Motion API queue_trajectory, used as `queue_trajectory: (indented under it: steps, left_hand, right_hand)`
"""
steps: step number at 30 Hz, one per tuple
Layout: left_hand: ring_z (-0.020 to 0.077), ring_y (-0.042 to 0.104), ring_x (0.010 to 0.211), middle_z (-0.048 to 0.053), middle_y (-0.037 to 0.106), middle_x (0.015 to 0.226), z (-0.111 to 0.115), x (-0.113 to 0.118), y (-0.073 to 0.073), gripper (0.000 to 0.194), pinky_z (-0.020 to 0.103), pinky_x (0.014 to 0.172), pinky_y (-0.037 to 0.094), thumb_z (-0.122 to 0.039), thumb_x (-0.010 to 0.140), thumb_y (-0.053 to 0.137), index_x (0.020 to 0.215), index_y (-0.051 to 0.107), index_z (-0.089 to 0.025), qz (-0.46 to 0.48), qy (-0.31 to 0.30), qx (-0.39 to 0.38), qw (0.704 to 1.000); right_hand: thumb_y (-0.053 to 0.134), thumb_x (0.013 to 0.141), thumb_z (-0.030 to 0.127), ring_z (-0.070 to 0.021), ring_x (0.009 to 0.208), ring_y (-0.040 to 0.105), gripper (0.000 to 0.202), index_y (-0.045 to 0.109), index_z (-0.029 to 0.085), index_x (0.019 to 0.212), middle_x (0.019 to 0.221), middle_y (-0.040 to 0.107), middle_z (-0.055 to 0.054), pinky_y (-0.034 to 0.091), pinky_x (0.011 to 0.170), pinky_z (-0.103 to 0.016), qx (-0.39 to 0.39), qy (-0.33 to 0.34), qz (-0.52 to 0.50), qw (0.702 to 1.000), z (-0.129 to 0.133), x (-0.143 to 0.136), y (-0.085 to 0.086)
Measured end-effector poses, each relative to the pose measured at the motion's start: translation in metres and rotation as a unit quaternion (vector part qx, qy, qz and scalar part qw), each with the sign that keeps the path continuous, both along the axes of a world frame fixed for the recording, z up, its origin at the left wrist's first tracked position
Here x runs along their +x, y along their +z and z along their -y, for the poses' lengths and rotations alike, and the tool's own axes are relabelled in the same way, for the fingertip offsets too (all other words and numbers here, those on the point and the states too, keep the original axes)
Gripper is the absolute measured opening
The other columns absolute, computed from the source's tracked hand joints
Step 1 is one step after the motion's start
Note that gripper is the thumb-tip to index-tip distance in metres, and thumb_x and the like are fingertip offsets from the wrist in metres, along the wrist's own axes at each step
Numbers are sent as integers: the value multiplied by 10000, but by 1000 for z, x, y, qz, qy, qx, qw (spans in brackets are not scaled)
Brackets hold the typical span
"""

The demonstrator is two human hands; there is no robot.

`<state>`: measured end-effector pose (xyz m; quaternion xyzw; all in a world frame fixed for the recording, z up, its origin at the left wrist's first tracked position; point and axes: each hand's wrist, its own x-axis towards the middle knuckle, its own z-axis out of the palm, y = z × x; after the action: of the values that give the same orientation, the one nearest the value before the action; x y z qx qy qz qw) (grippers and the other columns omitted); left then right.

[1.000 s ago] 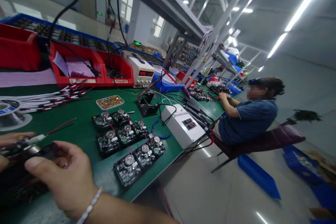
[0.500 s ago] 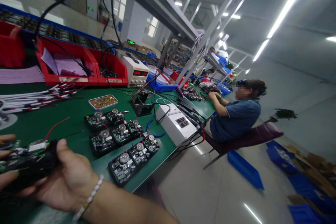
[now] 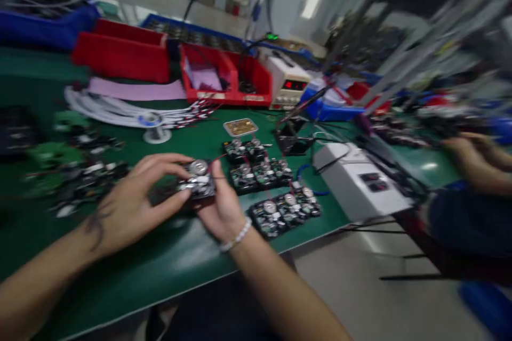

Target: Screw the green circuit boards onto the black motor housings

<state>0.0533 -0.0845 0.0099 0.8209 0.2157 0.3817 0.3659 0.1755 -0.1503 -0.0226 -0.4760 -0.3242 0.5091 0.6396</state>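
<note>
Between my two hands, above the green table, is a black-cased circuit board assembly with a round metal part on top and a red wire sticking out. My right hand, with a beaded bracelet at the wrist, cradles it from the right and below. The fingers and thumb of my left hand grip its left side. Right of my hands, several similar board assemblies lie in rows. To the left is a blurred pile of circuit boards and green parts.
Behind stand a solder spool, white cables, a tray of brass-coloured bits, red bins and a power supply. A soldering iron stand and white box are at right. A co-worker's arm is at far right.
My view has swung left, so the bench and bins appear further right. The board assembly and both hands now sit near the middle, with my left hand fully in view.
</note>
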Motion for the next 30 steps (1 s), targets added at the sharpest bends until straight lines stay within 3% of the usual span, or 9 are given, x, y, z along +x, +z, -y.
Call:
queue_trajectory:
  steps: [3,5,8,12,16,20,27,30]
  left_hand:
    - [247,557,1120,60,647,1158,-5,-9,-3,181,405,1017,393,-291,766,662,932,649,-220,-62,-10,99,993]
    - [237,557,1120,74,641,1159,-7,-9,-3,169,399,1008,407,-262,789,641,948,634,-207,-75,-8,123,990]
    - [231,542,1130,88,626,1171,-4,-6,0,169,400,1012,408,-252,814,625,971,622,-190,-87,-7,146,985]
    - [241,517,1163,75,621,1184,1,-5,-1,174,433,1035,389,-264,814,629,979,617,-208,-76,11,163,984]
    - [242,533,1143,69,619,1176,2,-4,-2,167,438,1022,399,-256,805,640,966,615,-220,-47,19,158,986]
    - [243,521,1149,72,597,1175,3,-3,-1,163,430,1016,401,-231,791,650,949,610,-226,-35,17,205,978]
    - [232,522,1116,103,578,1101,7,-1,-4,178,398,977,431,-211,796,632,956,562,-182,-41,11,147,988]
    - [253,465,1223,125,532,1211,7,-2,-5,290,435,1046,390,-245,782,659,1040,541,-185,-43,1,130,991]
  right_hand:
    - [378,909,614,-155,888,640,477,602,219,1055,1042,686,-24,526,700,-259,8,-25,-160,987,-5,0,-2]
    - [446,917,557,-126,811,626,382,642,236,985,971,687,19,514,651,-219,2,-31,-213,977,-6,1,-1]
    - [419,937,534,-131,820,628,373,661,250,953,966,683,34,529,659,-237,-11,-35,-203,978,-4,1,4]
    - [409,928,551,-177,1084,601,382,645,253,960,1099,668,25,536,864,-351,-18,-50,-150,987,-4,1,6]
    - [390,918,583,-200,1231,524,414,637,260,991,1197,640,16,504,955,-410,5,-40,-119,992,-5,2,2]
    - [375,939,550,-211,1217,541,415,640,243,1025,1163,662,-12,506,963,-419,11,-47,-155,987,-5,2,1]
    - [451,907,580,-236,1171,577,445,659,222,1069,1189,661,-47,489,983,-444,23,-15,-200,979,-2,1,0]
    - [476,894,586,-232,1132,599,433,673,234,1051,1161,675,-35,485,983,-439,27,-5,-222,975,-2,3,1]
